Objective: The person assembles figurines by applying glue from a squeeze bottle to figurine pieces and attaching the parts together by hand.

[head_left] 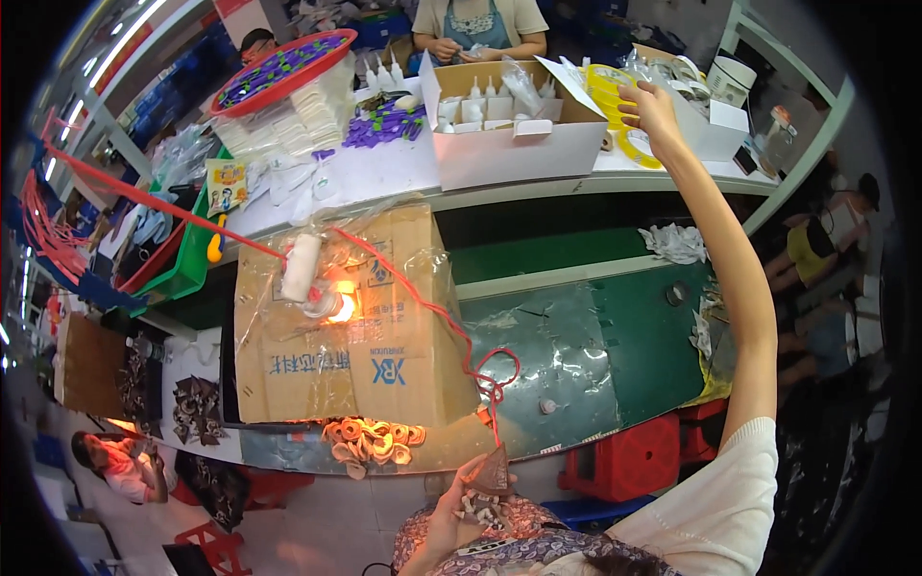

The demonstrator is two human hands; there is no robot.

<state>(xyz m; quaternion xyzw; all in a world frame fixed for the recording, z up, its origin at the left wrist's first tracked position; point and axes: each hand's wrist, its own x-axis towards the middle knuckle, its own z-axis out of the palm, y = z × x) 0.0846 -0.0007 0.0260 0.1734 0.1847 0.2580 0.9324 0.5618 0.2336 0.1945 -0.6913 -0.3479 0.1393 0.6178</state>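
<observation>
At the lower middle, my left hand (448,516) is closed around a dark brown triangular piece (490,474). A red cord (448,317) runs from that piece up across the cardboard box. Small whitish bits (483,509) lie just below the piece, against my patterned clothing; I cannot make out what they are. My right arm is stretched far out to the shelf, where my right hand (651,113) has its fingers apart. It is beside several yellow rings (607,91) that look like tape rolls, and nothing shows in its grasp. Another yellow ring (638,150) lies below it.
A lit lamp (338,303) glows on the cardboard box (317,374). Orange ring-shaped pieces (370,442) are heaped at the bench's front edge. On the shelf stand a white carton (514,158) of bottles and a red tray (279,82). Across it, a person (478,34) works.
</observation>
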